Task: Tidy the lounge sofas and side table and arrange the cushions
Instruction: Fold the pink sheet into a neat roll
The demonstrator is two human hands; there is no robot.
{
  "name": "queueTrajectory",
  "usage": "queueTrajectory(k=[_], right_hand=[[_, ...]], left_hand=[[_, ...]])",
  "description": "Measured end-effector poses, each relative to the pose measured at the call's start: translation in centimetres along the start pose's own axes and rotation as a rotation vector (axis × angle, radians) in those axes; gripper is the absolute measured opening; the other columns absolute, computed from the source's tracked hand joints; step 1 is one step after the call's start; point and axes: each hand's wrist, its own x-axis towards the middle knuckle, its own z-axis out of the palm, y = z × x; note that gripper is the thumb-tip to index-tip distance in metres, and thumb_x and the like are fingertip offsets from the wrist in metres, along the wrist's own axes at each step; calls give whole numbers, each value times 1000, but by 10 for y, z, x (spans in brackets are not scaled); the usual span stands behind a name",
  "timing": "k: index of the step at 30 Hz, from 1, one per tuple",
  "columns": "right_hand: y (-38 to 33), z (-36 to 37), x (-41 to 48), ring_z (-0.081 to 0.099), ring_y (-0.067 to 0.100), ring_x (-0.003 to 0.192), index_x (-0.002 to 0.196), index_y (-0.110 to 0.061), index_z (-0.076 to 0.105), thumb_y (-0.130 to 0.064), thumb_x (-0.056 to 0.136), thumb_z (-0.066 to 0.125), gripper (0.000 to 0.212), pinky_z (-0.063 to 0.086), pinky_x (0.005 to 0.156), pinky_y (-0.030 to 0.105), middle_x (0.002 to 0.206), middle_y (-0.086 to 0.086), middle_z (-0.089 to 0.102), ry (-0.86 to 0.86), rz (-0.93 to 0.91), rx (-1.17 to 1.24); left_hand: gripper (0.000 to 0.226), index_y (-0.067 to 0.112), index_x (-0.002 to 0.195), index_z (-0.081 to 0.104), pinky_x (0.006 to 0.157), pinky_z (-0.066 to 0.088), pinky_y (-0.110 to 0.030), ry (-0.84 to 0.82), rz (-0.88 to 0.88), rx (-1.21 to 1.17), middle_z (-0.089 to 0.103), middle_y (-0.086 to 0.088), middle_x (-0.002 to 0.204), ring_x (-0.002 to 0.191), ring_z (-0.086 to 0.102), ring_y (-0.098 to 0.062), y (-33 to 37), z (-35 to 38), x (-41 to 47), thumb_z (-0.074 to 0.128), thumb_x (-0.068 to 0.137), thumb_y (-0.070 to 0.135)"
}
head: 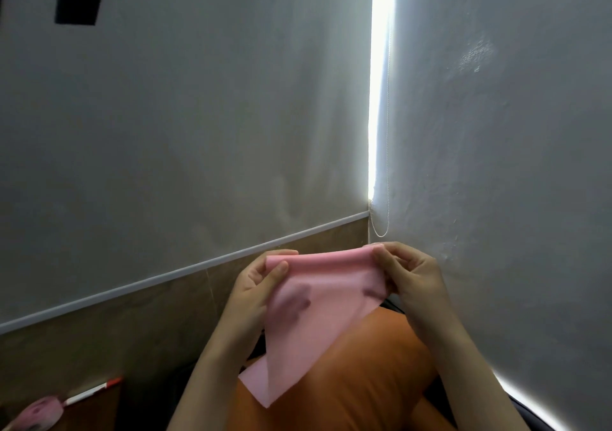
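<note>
Shadows on the pink cloth (318, 318) hint at fingers behind it — the left hand (258, 281) pinches one top corner, the right hand (410, 275) the other. It hangs over an orange cushion (347, 391), partly covering it. Bottom left, a blurred pink object (36, 412) — cut off — lies beside a red-capped pen (92, 391).

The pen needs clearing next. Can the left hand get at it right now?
Probably not yet: the left hand pinches the cloth. Once freed, nothing seems to block the pen at lower left.
</note>
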Motion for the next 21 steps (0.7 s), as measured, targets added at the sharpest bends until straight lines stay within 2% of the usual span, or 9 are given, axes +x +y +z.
queueTrajectory(k=[4, 6, 8, 9, 11, 13, 15, 18, 21], right_hand=[[3, -4, 2, 51, 18, 57, 98, -20, 75, -58, 58, 83, 55, 56, 57, 30, 74, 12, 64, -78, 47, 37], [1, -6, 2, 57, 18, 62, 95, -21, 76, -47, 67, 80, 38, 57, 60, 28, 77, 12, 67, -95, 55, 49], [-2, -5, 0, 63, 17, 64, 91, -19, 76, -23, 79, 70, 13, 56, 61, 24, 76, 10, 69, -81, 49, 50], [-2, -4, 0, 66, 16, 66, 91, -17, 75, -14, 82, 67, 12, 55, 61, 21, 76, 9, 70, -79, 33, 37], [-5, -2, -2, 68, 17, 69, 91, -13, 72, -12, 80, 67, 12, 54, 62, 19, 76, 10, 71, -87, 15, 12], [-7, 0, -4, 68, 18, 68, 88, -11, 70, -18, 76, 70, 13, 55, 62, 20, 74, 12, 71, -77, 8, 1], [-7, 1, -3, 67, 18, 67, 85, -10, 69, -16, 78, 69, 9, 55, 61, 22, 73, 13, 71, -64, 10, -20], [-5, -1, -2, 67, 23, 71, 86, -10, 67, -16, 78, 70, 11, 57, 64, 30, 77, 13, 71, -71, 25, -23], [-3, -4, 0, 70, 22, 77, 104, -20, 66, -5, 82, 69, 27, 59, 69, 32, 85, 11, 72, -84, 43, -22]], left_hand=[[22, 18, 106, 68, 64, 57, -30, 5, 8, -2, 70, -5, 96, 82, 67, -19, 2, -4, 3, 62, 84, 21], [18, 21, 100, 70, 65, 54, -30, 3, 9, 6, 70, -1, 92, 80, 64, -17, 3, -6, 4, 67, 82, 20], [13, 24, 93, 70, 66, 52, -33, 4, 5, 22, 68, 1, 89, 79, 62, -17, 2, -7, 5, 72, 80, 23], [10, 24, 89, 70, 68, 52, -36, 8, 6, 22, 67, 2, 87, 79, 62, -19, 3, -8, 6, 70, 79, 28], [12, 21, 82, 69, 74, 53, -42, 24, 14, 26, 66, -2, 86, 80, 64, -23, 2, -8, 8, 73, 81, 32], [10, 20, 80, 68, 72, 57, -40, 29, 24, 30, 65, -6, 87, 77, 66, -24, 2, -8, 9, 70, 80, 30], [13, 22, 89, 69, 65, 58, -33, 16, 33, 34, 67, -8, 88, 76, 68, -22, 3, -8, 9, 65, 79, 28], [36, 26, 115, 62, 71, 58, -37, -17, 3, 43, 72, -10, 99, 88, 72, -28, 2, -10, 9, 66, 79, 27], [41, 20, 115, 61, 71, 57, -33, -1, -9, 67, 72, -13, 103, 92, 71, -28, 2, -13, 10, 68, 75, 26]])
